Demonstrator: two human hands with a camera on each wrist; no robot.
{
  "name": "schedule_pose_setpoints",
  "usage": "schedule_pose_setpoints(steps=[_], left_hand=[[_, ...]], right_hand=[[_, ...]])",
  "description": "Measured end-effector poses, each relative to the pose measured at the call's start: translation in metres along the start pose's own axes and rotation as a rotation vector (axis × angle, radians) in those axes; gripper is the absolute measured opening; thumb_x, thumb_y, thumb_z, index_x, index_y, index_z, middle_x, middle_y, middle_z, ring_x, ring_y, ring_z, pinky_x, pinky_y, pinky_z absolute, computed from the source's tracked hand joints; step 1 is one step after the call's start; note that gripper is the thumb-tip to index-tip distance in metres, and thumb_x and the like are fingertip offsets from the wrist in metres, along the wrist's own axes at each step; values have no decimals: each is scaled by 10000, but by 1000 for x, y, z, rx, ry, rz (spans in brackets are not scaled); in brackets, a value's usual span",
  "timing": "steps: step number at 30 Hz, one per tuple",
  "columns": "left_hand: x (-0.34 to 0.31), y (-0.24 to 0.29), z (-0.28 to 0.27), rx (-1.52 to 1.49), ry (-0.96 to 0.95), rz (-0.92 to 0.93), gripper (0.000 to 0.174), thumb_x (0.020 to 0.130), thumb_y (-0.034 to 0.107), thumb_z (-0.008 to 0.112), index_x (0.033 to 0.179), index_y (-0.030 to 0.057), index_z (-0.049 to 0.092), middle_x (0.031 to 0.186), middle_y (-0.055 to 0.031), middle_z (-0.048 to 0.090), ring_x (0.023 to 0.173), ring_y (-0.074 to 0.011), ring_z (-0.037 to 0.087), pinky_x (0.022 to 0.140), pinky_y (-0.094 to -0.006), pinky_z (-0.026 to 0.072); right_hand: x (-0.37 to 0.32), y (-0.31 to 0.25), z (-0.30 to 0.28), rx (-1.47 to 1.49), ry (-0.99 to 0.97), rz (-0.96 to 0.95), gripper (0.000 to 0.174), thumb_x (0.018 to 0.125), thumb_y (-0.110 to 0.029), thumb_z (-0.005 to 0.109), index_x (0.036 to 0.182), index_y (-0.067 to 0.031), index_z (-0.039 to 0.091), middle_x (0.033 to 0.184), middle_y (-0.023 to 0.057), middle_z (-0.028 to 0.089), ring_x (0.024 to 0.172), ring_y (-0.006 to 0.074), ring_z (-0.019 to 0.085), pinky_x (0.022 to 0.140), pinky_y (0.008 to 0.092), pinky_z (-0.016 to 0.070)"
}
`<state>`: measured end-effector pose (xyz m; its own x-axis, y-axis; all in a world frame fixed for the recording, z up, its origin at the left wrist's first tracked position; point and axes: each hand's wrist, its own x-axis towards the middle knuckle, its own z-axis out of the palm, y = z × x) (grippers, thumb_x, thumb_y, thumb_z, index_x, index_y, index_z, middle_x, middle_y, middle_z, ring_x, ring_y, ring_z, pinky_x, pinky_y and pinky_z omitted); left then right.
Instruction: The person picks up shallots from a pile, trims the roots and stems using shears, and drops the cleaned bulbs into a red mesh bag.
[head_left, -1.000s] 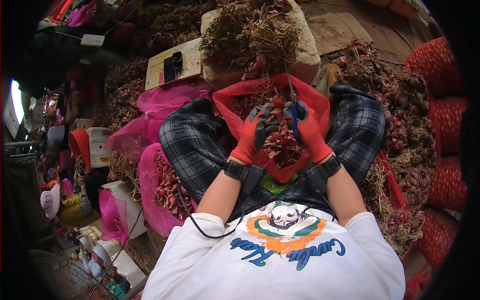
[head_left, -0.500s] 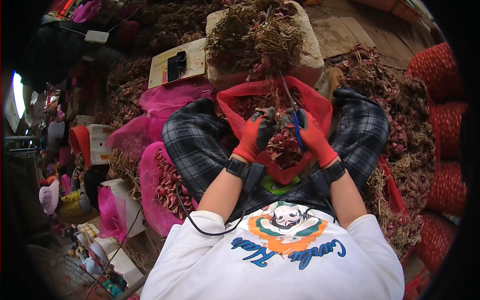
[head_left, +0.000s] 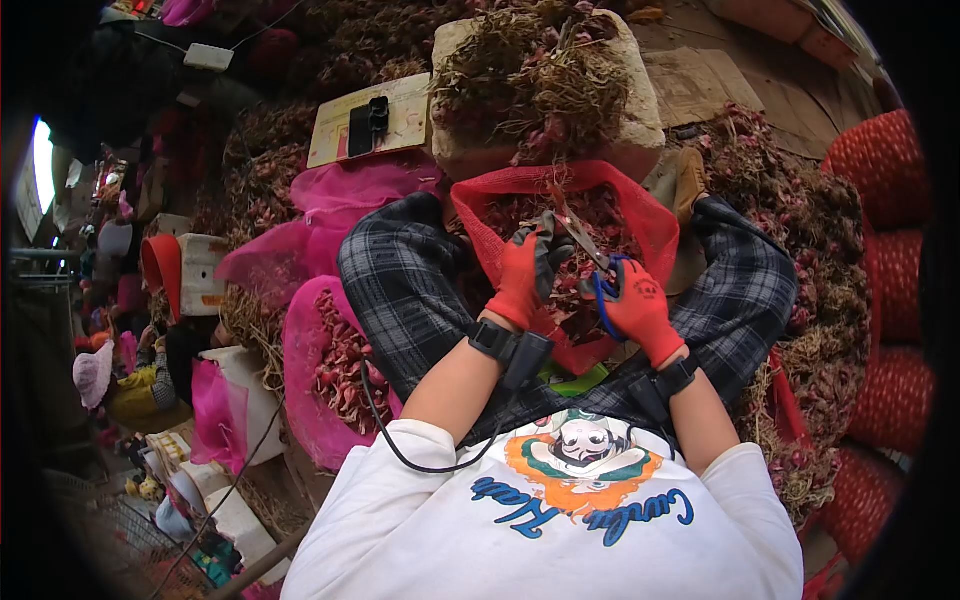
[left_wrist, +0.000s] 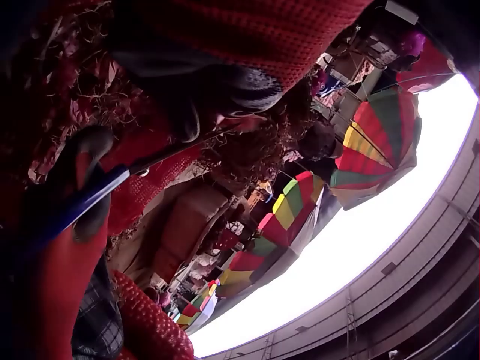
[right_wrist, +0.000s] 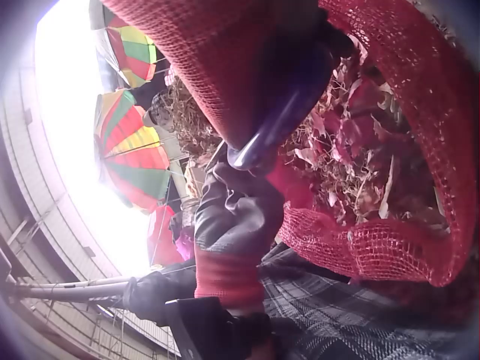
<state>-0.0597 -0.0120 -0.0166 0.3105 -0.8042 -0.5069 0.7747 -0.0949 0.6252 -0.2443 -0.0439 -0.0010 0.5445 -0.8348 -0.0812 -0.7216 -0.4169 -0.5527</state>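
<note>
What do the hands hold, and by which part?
The right hand holds the scissors by their blue handles. Whether the left hand grips anything cannot be told.

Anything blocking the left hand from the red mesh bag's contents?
Nothing visible stands between them: the left hand is over the bag's open mouth. The scissors, held by the right hand, have their blades beside the left fingers, so they'd probably be the thing to watch.

Pale block [head_left: 648, 95] under bunched bulbs [head_left: 560, 85]
</note>
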Motion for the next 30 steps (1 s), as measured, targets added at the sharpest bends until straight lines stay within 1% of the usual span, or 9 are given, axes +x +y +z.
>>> schedule_pose_setpoints(steps=[4,10,13,16,19,22,25,28,30], left_hand=[[0,-5,-4,-38,-33,-10,136,917,148,500,971,58,587,896,-61,624,728,-161,623,662,-269,540],[0,-13,-9,16,-76,43,133,909,135,521,997,51,575,888,-53,617,735,-163,623,666,-279,537],[3,-15,-8,34,-46,67,170,895,110,528,1033,21,573,899,-76,618,729,-183,629,666,-287,536],[2,-14,-2,37,-22,58,184,894,127,549,1044,22,574,907,-76,620,725,-184,627,668,-289,537],[1,-9,-3,-7,-83,48,176,892,160,580,1023,42,576,908,-58,615,751,-167,613,681,-281,529],[4,0,-4,1,-164,-14,157,891,204,605,983,80,581,908,-23,601,805,-135,582,711,-265,512],[4,5,-2,-64,-212,-77,195,894,238,602,1000,76,580,926,-22,598,838,-131,574,713,-249,499],[1,13,2,-175,-307,-69,230,900,246,595,1048,70,580,934,-20,597,830,-118,575,709,-238,494],[-4,21,6,-62,-296,-2,245,902,231,592,1083,66,577,934,-21,597,815,-111,581,703,-236,495]], right_hand=[[0,2,1,-27,21,10,520,772,-449,637,1049,-23,526,1021,170,571,939,348,569,785,418,458],[1,14,12,-69,19,48,439,777,-452,635,938,-46,589,854,166,622,827,350,602,715,428,465],[4,10,5,0,-81,131,515,767,-541,610,925,-51,610,853,144,653,819,331,625,722,416,483],[3,19,10,51,-4,56,454,786,-498,609,833,-47,638,766,139,652,761,334,628,686,415,486],[7,20,4,283,-9,-156,326,810,-350,635,833,-25,636,644,117,613,598,289,606,542,370,451],[11,-5,-35,802,-547,438,365,842,-388,609,799,-28,644,562,39,565,454,154,515,418,272,371],[13,8,-43,1126,-793,475,411,866,-463,558,835,-63,645,521,-15,497,358,73,385,347,222,339],[16,23,-39,1439,-910,445,377,870,-435,557,848,-68,642,540,-20,510,366,62,351,350,218,325],[10,15,-37,1351,-636,409,385,873,-452,546,858,-80,645,564,-25,518,394,47,378,356,213,320]])
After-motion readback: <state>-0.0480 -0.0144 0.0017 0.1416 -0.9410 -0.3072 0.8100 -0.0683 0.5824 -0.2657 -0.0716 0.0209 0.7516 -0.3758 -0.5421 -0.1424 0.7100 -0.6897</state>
